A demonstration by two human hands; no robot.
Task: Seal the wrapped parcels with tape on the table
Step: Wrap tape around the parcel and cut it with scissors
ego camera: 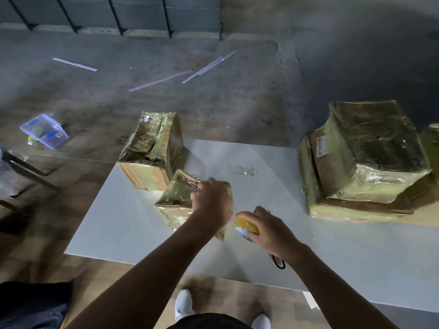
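A small film-wrapped cardboard parcel lies near the middle of the white table. My left hand rests on its top with curled fingers gripping the wrap. Just right of that parcel, my right hand grips a yellow roll of tape with a white printed core. A larger wrapped parcel stands behind at the table's far left corner. At the right, a big wrapped parcel sits on top of a flatter wrapped one.
A scrap of clear film lies on the table beyond my hands. On the floor are a clear plastic box at the left and several thin pale strips. My white shoes stand below the table's near edge.
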